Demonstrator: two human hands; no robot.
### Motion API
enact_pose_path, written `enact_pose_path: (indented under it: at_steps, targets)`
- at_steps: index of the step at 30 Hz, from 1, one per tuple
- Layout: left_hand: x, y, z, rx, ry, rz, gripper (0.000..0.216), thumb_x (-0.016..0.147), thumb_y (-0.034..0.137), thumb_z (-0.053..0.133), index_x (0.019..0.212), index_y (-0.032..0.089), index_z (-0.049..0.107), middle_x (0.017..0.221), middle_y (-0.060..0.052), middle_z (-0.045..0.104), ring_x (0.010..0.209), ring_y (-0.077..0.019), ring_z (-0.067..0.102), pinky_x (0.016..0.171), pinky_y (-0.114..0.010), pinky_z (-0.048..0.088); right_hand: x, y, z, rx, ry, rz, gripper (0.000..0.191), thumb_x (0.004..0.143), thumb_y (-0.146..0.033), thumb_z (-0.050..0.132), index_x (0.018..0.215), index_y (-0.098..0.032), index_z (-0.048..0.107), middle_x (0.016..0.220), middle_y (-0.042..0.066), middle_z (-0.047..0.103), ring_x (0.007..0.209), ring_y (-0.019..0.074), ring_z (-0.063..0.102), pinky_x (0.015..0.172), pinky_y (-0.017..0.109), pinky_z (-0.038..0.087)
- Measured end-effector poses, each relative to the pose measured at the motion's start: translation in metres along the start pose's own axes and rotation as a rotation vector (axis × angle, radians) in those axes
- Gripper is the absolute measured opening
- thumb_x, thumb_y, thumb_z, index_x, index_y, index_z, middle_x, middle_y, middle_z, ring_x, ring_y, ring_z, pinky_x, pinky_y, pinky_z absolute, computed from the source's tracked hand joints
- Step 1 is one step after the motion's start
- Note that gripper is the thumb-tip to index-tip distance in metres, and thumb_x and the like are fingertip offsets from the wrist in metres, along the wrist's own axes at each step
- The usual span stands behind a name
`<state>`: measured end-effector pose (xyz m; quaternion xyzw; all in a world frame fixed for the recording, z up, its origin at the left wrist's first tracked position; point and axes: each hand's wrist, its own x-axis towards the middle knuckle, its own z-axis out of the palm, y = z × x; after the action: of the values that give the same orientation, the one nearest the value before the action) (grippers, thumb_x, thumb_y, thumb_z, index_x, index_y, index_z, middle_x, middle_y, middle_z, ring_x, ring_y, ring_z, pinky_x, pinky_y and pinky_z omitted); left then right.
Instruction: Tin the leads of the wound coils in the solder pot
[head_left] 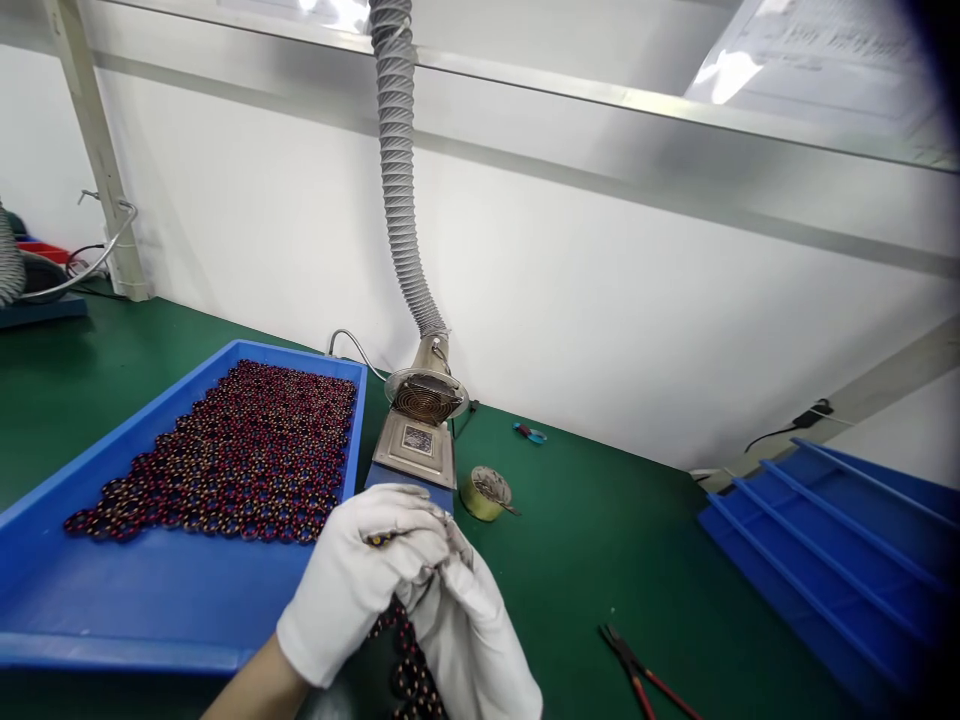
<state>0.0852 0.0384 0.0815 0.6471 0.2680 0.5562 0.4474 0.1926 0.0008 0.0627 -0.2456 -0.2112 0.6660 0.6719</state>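
Note:
My left hand (367,570), in a white glove, is closed with its fingers curled together. Between those fingers peeks a small dark ring-shaped coil (380,540) with a yellow spot, mostly hidden. My right hand (480,635), also white-gloved, meets the left at the fingertips in a pinch; whatever lies between its fingers is covered. Beneath both hands hangs or lies a group of dark coils (409,665) with red and copper-coloured dots. Many similar ring-shaped coils (255,450) sit in rows in the blue tray (142,655) to the left.
Behind my hands stands a metal-topped device (416,447) under a fume hose (401,180). Beside it is a round tin (486,495) with dark residue. Red-handled pliers (637,670) lie on the green table (585,550) at right. Blue stacked trays (832,560) stand far right.

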Motion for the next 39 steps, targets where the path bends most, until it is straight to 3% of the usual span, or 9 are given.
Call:
enact_pose_path:
  at_steps: [6,8,11,14,22,28,33,36,39]
  targets:
    - [-0.002,0.001,-0.012,-0.044,0.263,-0.071,0.012,0.075,0.016,0.059,0.073,0.021,0.070,0.086,-0.002,0.072,0.088,-0.0183,0.064,0.079,-0.028,0.053,-0.002,-0.007,0.000,0.201,-0.094,0.154,0.020,0.062,-0.023,0.077,0.080,-0.023,0.069,0.071,-0.003,0.070,0.064,0.0097,0.063,0.068,0.023,0.050]
    - [-0.003,0.005,-0.015,0.097,0.182,-0.038,0.016,0.071,0.015,0.062,0.084,0.022,0.069,0.099,-0.003,0.069,0.096,-0.0201,0.062,0.085,-0.031,0.050,-0.001,-0.008,0.001,0.234,-0.090,0.165,0.017,0.064,-0.025,0.076,0.080,-0.023,0.070,0.075,-0.002,0.072,0.066,0.0098,0.064,0.069,0.024,0.051]
    - [-0.006,0.008,-0.010,0.371,-0.047,0.117,0.047,0.059,0.008,0.068,0.103,0.024,0.062,0.112,-0.004,0.063,0.104,-0.0224,0.057,0.093,-0.037,0.045,-0.001,-0.007,0.004,0.240,-0.056,0.154,0.017,0.062,-0.028,0.077,0.077,-0.022,0.070,0.082,-0.001,0.073,0.078,0.0126,0.065,0.077,0.026,0.050]
    - [-0.008,0.008,-0.002,0.466,-0.100,0.215,0.045,0.067,0.006,0.063,0.106,0.026,0.059,0.108,-0.002,0.064,0.102,-0.0192,0.057,0.092,-0.038,0.045,-0.002,-0.007,0.006,0.259,-0.079,0.178,0.017,0.057,-0.027,0.080,0.071,-0.023,0.071,0.080,-0.003,0.073,0.082,0.0101,0.064,0.080,0.020,0.048]
    - [-0.005,0.004,-0.007,0.046,-0.056,0.077,0.017,0.069,0.012,0.065,0.073,0.027,0.071,0.084,0.003,0.071,0.088,-0.0166,0.063,0.080,-0.028,0.051,-0.007,-0.007,0.000,0.084,-0.056,0.108,0.024,0.063,-0.021,0.076,0.087,-0.022,0.069,0.087,0.000,0.071,0.080,0.0151,0.064,0.079,0.030,0.050]
    - [-0.002,0.007,-0.013,-0.167,0.181,-0.063,0.013,0.072,0.016,0.062,0.070,0.025,0.070,0.084,0.002,0.072,0.085,-0.0158,0.064,0.077,-0.024,0.052,-0.008,-0.006,-0.004,0.092,-0.089,0.139,0.026,0.067,-0.026,0.072,0.092,-0.021,0.067,0.087,0.003,0.071,0.072,0.0160,0.065,0.072,0.033,0.053]
    - [-0.001,0.019,-0.013,-0.002,-0.125,-0.244,0.022,0.062,0.009,0.065,0.077,0.023,0.072,0.094,-0.001,0.070,0.091,-0.0186,0.063,0.080,-0.024,0.049,-0.007,-0.007,-0.005,0.128,-0.138,0.090,0.017,0.070,-0.024,0.069,0.087,-0.023,0.068,0.086,0.001,0.071,0.076,0.0145,0.065,0.079,0.032,0.051]
    - [-0.003,0.020,-0.008,-0.127,-0.112,-0.296,0.019,0.065,0.008,0.060,0.068,0.021,0.072,0.084,-0.001,0.070,0.079,-0.0151,0.063,0.069,-0.021,0.048,-0.007,-0.005,-0.006,0.047,-0.093,0.061,0.024,0.067,-0.025,0.072,0.090,-0.024,0.067,0.093,0.002,0.071,0.082,0.0155,0.065,0.082,0.030,0.050]
    - [-0.006,0.017,-0.005,-0.312,-0.051,-0.336,0.018,0.062,0.007,0.060,0.064,0.020,0.072,0.074,0.000,0.069,0.063,-0.0101,0.060,0.055,-0.017,0.045,-0.009,-0.003,-0.009,-0.102,-0.082,0.023,0.036,0.064,-0.033,0.074,0.097,-0.026,0.065,0.100,0.004,0.069,0.088,0.0217,0.064,0.083,0.037,0.050]
